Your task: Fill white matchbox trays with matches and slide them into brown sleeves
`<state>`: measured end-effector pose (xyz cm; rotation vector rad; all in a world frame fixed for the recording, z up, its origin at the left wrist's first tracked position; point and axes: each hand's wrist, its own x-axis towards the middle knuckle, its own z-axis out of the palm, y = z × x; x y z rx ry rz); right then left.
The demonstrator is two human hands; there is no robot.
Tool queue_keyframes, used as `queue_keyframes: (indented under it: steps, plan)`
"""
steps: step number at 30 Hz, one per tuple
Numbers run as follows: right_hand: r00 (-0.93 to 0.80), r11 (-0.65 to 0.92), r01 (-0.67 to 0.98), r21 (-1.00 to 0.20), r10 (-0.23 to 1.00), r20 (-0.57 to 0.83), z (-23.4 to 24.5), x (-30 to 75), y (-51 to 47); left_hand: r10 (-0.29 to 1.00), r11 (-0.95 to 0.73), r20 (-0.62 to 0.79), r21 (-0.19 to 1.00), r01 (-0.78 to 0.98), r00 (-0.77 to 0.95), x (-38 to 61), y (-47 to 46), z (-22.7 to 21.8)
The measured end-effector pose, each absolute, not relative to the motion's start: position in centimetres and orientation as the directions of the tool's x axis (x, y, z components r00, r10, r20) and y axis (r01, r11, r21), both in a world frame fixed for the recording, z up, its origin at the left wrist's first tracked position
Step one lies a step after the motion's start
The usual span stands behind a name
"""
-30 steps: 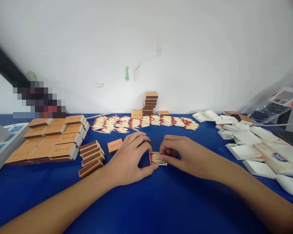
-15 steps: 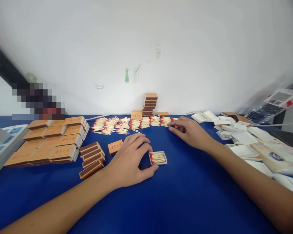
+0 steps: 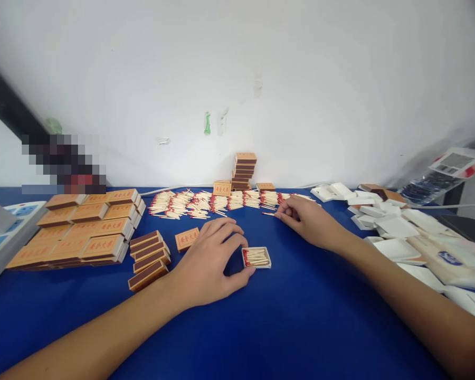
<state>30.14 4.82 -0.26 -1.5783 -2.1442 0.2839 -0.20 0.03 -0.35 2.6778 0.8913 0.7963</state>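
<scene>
My left hand [image 3: 209, 258] rests on the blue table, thumb and fingers curled against the left side of a small white matchbox tray [image 3: 256, 257] that holds red-tipped matches. My right hand [image 3: 306, 219] lies farther back, its fingers pinched together on a few matches at the right end of a long row of loose matches [image 3: 221, 202]. A single orange matchbox sleeve [image 3: 186, 238] lies just left of my left hand.
Stacked orange matchboxes [image 3: 87, 224] fill the left side, with a few brown-sided ones [image 3: 148, 258] beside them. A small tower of boxes [image 3: 243, 170] stands at the wall. Empty white trays [image 3: 391, 227] pile up at right. A power strip [image 3: 0, 227] sits far left.
My right hand left the tray, reached back to the row of matches and has closed on some there. My left hand has stayed at the tray.
</scene>
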Motion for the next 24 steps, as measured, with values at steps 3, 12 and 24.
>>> queue_keyframes:
  steps: [3, 12, 24]
  plan:
    - [-0.252, 0.329, 0.851, -0.409, 0.940, 0.232, -0.3, 30.2, 4.6, 0.604, -0.796, 0.427, 0.353, 0.491, 0.673, -0.2, 0.0, -0.4]
    - [-0.274, 0.273, 0.870, -0.410, 0.960, 0.056, 0.8, 31.1, 4.2, 0.606, -0.794, 0.411, 0.355, 0.493, 0.681, -0.3, 0.0, -0.2]
    - [-0.313, 0.332, 0.861, -0.384, 0.943, 0.114, 0.4, 30.4, 3.8, 0.608, -0.792, 0.401, 0.365, 0.489, 0.686, -0.3, 0.1, -0.3]
